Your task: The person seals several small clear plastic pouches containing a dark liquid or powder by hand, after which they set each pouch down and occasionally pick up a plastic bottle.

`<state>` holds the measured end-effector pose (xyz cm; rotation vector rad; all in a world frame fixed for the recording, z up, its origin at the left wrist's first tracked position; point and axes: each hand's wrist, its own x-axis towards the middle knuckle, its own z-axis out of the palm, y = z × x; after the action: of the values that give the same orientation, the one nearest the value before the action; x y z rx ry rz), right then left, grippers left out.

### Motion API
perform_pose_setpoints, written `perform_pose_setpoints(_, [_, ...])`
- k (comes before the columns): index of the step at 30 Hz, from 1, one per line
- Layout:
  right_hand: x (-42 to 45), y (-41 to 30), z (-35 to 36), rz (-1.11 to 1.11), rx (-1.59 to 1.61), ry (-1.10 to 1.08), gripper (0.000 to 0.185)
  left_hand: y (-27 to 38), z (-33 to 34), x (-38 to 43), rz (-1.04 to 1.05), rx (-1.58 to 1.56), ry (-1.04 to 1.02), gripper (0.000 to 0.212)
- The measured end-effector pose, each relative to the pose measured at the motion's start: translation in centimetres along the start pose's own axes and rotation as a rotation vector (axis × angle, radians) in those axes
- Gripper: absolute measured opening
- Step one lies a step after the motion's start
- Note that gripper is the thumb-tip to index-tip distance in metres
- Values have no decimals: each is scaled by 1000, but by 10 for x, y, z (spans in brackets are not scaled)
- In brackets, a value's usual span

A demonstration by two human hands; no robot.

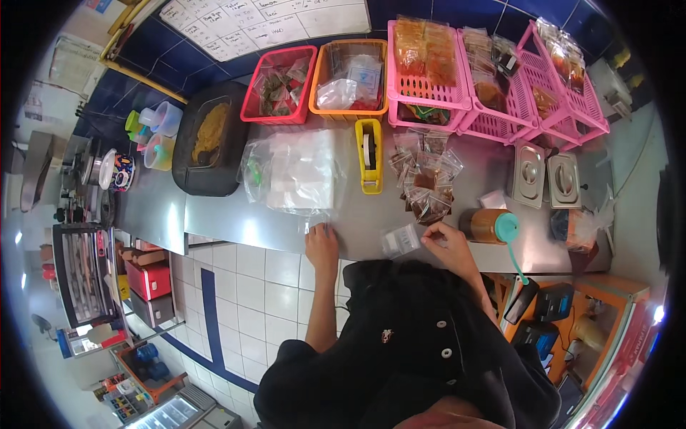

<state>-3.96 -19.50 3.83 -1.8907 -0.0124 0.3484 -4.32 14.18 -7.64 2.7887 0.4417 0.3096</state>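
My left hand (322, 248) rests at the front edge of the steel counter, its fingertips touching a small clear plastic piece (316, 220). Whether the fingers grip it is too small to tell. At the right edge of a stack of small zip bags (401, 241) is my right hand (449, 244), its thumb and forefinger bent close together. I cannot tell if they pinch a bag. Beyond that hand lies a pile of zip bags filled with brown contents (426, 185). Just right of it stands a bottle of brown liquid (479, 225) with a turquoise lid and spout.
Behind lie large clear plastic bags (303, 169) and a yellow tape dispenser (368, 155). A red basket (249, 117), an orange basket (348, 113) and pink racks (429, 96) line the wall. Lidded steel containers (529, 171) stand right, a black tub (185, 161) left.
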Motion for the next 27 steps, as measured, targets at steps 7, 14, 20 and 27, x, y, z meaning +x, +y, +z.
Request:
perform_pose_setpoints(7, [7,-8,2,-25,1,-6,18,-9,-14,22,-30,68,-164,16])
perform_pose_setpoints(14, [2,-2,5,-44,117,13,21,47,-48,9,-433,-1050,-654,25])
perform_pose_setpoints(20, [9,-11,19,-13,205,104,24,133,-40,-3,-177,-1456,-840,18])
perform_pose_setpoints(27, [10,4,6,-62,322,186,25,168,-41,13,-34,-1384,-1024,21])
